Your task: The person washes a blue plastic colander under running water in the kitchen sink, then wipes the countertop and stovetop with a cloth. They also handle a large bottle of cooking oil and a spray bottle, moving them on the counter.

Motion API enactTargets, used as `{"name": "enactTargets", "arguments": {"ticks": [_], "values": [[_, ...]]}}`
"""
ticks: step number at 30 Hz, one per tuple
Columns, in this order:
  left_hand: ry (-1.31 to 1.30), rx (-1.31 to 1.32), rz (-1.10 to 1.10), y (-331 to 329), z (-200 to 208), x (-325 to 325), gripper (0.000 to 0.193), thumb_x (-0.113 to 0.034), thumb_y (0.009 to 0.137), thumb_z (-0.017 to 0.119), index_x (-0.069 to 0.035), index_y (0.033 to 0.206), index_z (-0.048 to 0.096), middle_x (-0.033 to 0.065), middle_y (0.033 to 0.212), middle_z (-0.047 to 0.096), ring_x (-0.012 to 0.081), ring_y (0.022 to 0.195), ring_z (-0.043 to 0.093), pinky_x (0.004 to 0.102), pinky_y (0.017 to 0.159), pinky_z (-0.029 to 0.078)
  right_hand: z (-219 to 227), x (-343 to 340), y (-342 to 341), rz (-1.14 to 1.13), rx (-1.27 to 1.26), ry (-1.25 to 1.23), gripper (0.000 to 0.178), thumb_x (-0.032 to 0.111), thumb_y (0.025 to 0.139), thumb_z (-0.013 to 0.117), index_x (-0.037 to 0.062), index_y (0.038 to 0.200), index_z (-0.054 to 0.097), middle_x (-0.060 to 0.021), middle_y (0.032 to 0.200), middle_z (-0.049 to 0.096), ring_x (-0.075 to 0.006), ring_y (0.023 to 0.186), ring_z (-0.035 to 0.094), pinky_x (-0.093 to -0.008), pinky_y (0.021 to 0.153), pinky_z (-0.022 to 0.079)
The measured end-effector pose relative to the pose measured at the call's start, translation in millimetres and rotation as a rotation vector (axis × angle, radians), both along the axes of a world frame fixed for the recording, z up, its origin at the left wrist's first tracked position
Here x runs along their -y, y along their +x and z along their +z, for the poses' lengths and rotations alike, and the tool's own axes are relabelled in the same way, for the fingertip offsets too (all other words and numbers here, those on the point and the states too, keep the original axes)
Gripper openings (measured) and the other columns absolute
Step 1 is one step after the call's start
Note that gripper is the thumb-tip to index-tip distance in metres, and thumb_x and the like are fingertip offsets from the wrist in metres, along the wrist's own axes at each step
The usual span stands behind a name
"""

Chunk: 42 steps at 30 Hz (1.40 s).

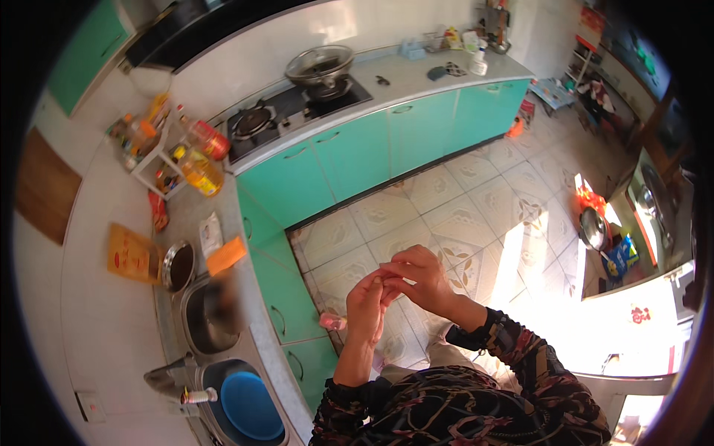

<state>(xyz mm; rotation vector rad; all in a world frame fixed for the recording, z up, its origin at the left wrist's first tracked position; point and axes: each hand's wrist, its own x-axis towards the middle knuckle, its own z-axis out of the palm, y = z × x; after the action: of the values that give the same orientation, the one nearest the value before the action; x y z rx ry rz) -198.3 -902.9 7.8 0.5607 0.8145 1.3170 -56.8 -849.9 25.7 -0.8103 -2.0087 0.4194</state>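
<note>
My left hand (367,306) and my right hand (421,281) meet in front of my body, above the tiled floor. The left thumb and fingers are pressed together, pointing up. From the right, my other hand reaches over with bent fingers and pinches at the left fingertips. Whatever lies between the fingers, if anything, is too small or hidden to make out. Both forearms come out of dark flowered sleeves. Neither hand touches the counter or the cabinets.
Along the left runs a counter with a double sink (204,327), a blue basin (251,405), a metal bowl (178,266) and oil bottles (199,172). A lidded wok (320,67) sits on the gas stove (256,123). Green cabinets (357,160) border the floor (446,223). A pan (593,228) is at right.
</note>
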Motion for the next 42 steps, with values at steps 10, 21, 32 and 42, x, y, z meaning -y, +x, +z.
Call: {"name": "enactTargets", "arguments": {"ticks": [10, 21, 32, 42], "values": [[-0.055, -0.072, -0.554, 236.8, 5.9, -96.6, 0.03, -0.009, 0.099, 0.037, 0.01, 0.119, 0.05, 0.0175, 0.117, 0.057, 0.0264, 0.111, 0.058, 0.0407, 0.099, 0.047, -10.2, -42.2, 265.0, -0.327, 0.199, 0.156, 0.02, 0.011, 0.061, 0.068, 0.0111, 0.081, 0.066, -0.0025, 0.081, 0.06, -0.0224, 0.077, 0.058, -0.0346, 0.066, 0.046], [-0.193, 0.054, -0.93, 407.2, -4.7, -183.7, 0.031, -0.006, 0.097, 0.042, 0.011, 0.123, 0.046, 0.0228, 0.123, 0.054, 0.0319, 0.116, 0.055, 0.045, 0.101, 0.046, -32.0, -58.4, 428.7, -0.617, -0.277, -0.395, 0.006, 0.004, 0.08, 0.061, 0.0037, 0.086, 0.061, -0.0106, 0.086, 0.06, -0.0266, 0.079, 0.06, -0.0344, 0.07, 0.049], [-0.291, -0.159, -0.924, 517.0, -73.0, -335.1, 0.027, -0.008, 0.093, 0.05, 0.007, 0.115, 0.056, 0.0195, 0.108, 0.062, 0.0299, 0.101, 0.062, 0.0405, 0.09, 0.053, -79.9, -139.3, 569.1, -1.07, -0.321, -0.445, 0.005, 0.009, 0.084, 0.06, 0.0037, 0.082, 0.059, -0.0091, 0.08, 0.058, -0.0245, 0.072, 0.058, -0.0345, 0.066, 0.047], [-0.381, -0.474, -0.906, 582.5, -158.9, -468.8, 0.021, -0.005, 0.088, 0.053, 0.003, 0.105, 0.062, 0.0151, 0.095, 0.066, 0.0256, 0.085, 0.066, 0.0366, 0.076, 0.058, -120.0, 3.8, 681.8, -1.954, -0.367, -0.595, 0.015, 0.018, 0.082, 0.064, 0.0028, 0.083, 0.064, -0.0119, 0.077, 0.062, -0.025, 0.072, 0.06, -0.0359, 0.066, 0.047]]}}
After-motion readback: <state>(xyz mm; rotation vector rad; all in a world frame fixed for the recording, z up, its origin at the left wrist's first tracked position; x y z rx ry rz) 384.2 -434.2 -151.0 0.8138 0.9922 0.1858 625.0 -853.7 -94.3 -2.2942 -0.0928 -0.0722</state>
